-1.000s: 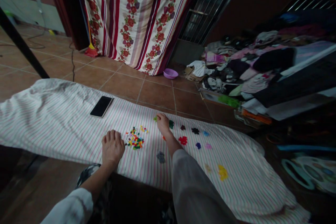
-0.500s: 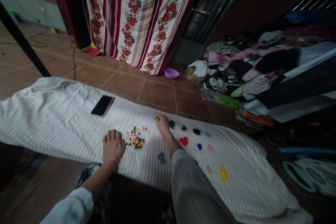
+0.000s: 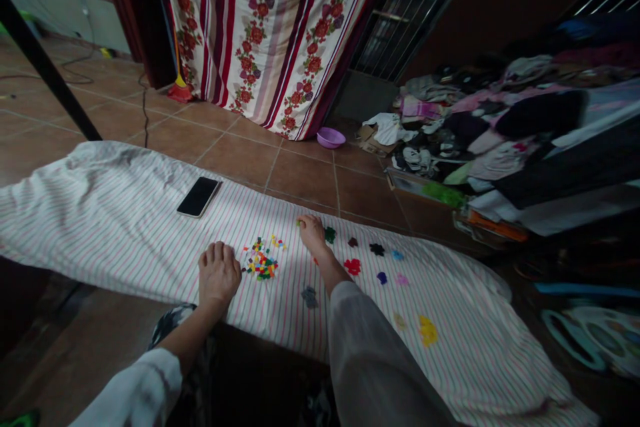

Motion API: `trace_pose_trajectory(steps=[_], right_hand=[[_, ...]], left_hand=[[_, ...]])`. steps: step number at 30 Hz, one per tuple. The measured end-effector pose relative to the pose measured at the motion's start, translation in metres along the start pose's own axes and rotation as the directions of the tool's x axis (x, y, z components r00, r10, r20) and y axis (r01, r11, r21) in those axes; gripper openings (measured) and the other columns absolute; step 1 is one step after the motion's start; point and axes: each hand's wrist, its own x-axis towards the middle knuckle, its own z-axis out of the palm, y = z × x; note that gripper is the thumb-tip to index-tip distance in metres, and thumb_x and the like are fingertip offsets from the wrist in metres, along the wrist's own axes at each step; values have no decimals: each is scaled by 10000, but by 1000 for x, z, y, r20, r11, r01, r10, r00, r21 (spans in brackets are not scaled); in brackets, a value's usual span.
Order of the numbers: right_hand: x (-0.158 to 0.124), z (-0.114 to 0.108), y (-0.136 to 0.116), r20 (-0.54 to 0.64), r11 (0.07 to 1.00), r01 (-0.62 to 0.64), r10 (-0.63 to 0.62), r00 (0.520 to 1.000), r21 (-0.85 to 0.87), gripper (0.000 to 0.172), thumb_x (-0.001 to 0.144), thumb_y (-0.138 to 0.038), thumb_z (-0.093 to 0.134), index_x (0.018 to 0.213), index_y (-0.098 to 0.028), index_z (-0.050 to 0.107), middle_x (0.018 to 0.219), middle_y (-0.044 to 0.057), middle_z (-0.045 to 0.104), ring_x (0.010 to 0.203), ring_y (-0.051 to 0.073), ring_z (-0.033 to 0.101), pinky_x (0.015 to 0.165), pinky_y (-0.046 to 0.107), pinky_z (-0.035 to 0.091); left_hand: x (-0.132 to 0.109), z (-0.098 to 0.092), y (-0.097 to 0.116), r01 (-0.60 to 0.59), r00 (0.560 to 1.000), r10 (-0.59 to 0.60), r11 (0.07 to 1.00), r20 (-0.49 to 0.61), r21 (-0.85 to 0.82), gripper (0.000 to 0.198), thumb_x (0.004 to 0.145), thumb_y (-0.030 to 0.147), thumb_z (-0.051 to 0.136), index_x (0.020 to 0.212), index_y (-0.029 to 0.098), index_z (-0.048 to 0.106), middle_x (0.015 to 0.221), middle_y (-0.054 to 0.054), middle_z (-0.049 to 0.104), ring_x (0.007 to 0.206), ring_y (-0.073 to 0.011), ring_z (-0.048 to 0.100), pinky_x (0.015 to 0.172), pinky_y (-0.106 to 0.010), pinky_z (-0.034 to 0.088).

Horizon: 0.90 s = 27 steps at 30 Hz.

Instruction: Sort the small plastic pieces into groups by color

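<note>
My left hand [image 3: 219, 273] rests palm down on the striped cloth [image 3: 135, 233], fingers laid forward, just left of a mixed pile of tiny coloured pieces [image 3: 261, 260]. Near the cloth's far edge, my right hand [image 3: 312, 233] has its fingers pinched together beside a bit of light green [image 3: 299, 222]; whether a piece is between the fingertips is hidden. Small piles sorted by colour lie around it: dark green [image 3: 330, 235], red [image 3: 353, 267], brown [image 3: 353, 242], black [image 3: 377, 249], grey [image 3: 309, 297] and yellow [image 3: 427, 331]. My right forearm covers part of the cloth.
A phone [image 3: 199, 197] lies on the cloth at the left. Blue [image 3: 382, 277], pink [image 3: 402, 279] and light blue [image 3: 397, 254] piles sit farther right. Beyond are a purple basin [image 3: 331, 138], a floral curtain [image 3: 280, 40] and heaped clothes [image 3: 480, 120].
The view has shifted slightly. Both hands stay in nearly the same places on the cloth, and the piles look the same.
</note>
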Motion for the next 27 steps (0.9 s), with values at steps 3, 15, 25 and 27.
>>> trace_pose_trajectory(steps=[3, 15, 25, 27], right_hand=[[0, 0, 0, -6, 1000, 2, -1, 1000, 19, 336, 840, -34, 475, 903, -210, 755, 1010, 78, 740, 1003, 219, 607, 965, 331, 422], [-7, -13, -4, -65, 999, -9, 12, 998, 45, 361, 796, -23, 432, 848, -221, 730, 940, 53, 722, 960, 213, 606, 948, 325, 435], [-29, -5, -25, -30, 993, 1, 3, 1000, 120, 305, 837, -77, 502, 954, -219, 745, 1003, 56, 725, 966, 196, 646, 922, 305, 475], [-37, -3, -27, -4, 993, 7, -6, 1000, 121, 303, 835, -71, 510, 943, -225, 746, 994, 49, 722, 950, 188, 651, 897, 290, 483]], left_hand=[[0, -1, 0, 2, 1000, -2, 1000, -8, -5, 208, 922, 227, 420, 1012, 159, 595, 1117, -152, 616, 1113, -308, 519, 943, -450, 374], [0, -1, 0, 1, 1000, -1, 1000, -3, 1, 213, 917, 229, 419, 1004, 157, 600, 1096, -154, 616, 1090, -309, 516, 937, -451, 375], [-1, -2, 0, 2, 1000, -2, 1000, 9, 5, 219, 916, 238, 417, 996, 155, 604, 1074, -150, 611, 1081, -309, 510, 917, -448, 369], [-1, -1, -1, 0, 1000, 0, 1000, 5, 11, 219, 917, 232, 408, 991, 159, 601, 1064, -146, 611, 1072, -305, 511, 912, -445, 367]])
